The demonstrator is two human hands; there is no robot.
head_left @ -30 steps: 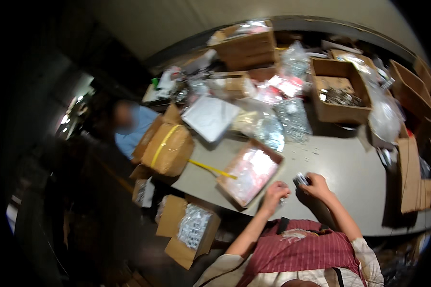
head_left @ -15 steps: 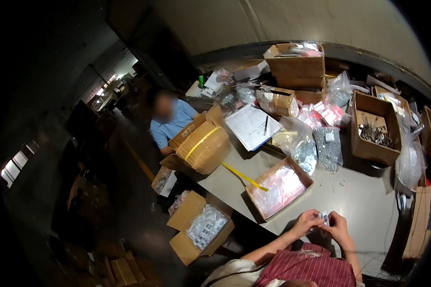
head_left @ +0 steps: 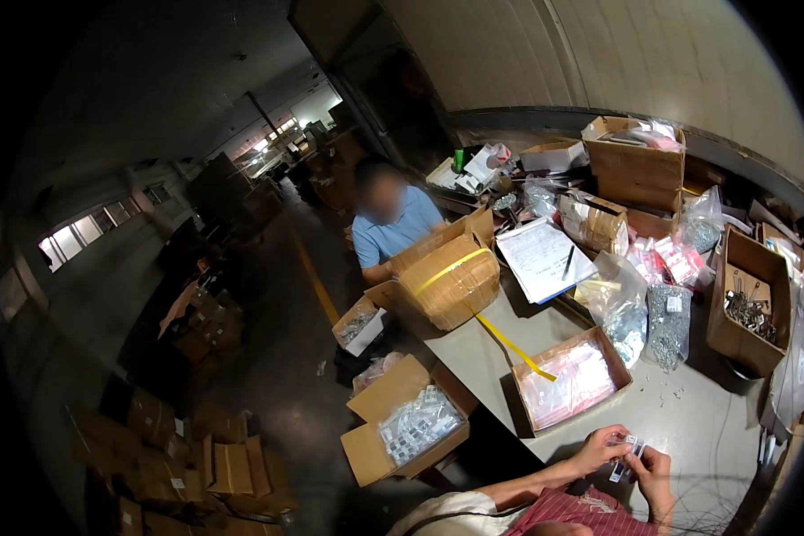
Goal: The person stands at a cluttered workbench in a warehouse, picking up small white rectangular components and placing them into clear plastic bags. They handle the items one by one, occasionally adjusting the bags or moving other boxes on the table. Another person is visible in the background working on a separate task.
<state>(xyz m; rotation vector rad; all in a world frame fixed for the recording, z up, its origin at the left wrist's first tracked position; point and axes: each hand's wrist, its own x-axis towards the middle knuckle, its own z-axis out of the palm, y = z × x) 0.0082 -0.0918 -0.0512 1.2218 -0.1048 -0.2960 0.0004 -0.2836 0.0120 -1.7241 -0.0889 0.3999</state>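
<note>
Both hands meet over the near edge of the table, around a small clear plastic packet (head_left: 633,444) with white, dark-marked label patches. My left hand (head_left: 598,451) pinches its left side. My right hand (head_left: 655,475) has its fingers closed on the right side. The packet's contents are too small to make out. Just beyond my hands stands a shallow cardboard box (head_left: 525,406) holding flat clear bags (head_left: 570,384) with pink edges. On the floor side, left of the table, an open carton (head_left: 366,457) holds many similar labelled packets (head_left: 420,424).
A large taped carton (head_left: 456,284) stands at the table's left edge, with a person in a blue shirt (head_left: 395,228) behind it. A clipboard with paper (head_left: 543,259), bags of small metal parts (head_left: 668,326) and a box of metal pieces (head_left: 749,268) lie farther back.
The view has swung left, so the table appears shifted right and down. My hands stay together on the packet, whose labelled part now shows more between them.
</note>
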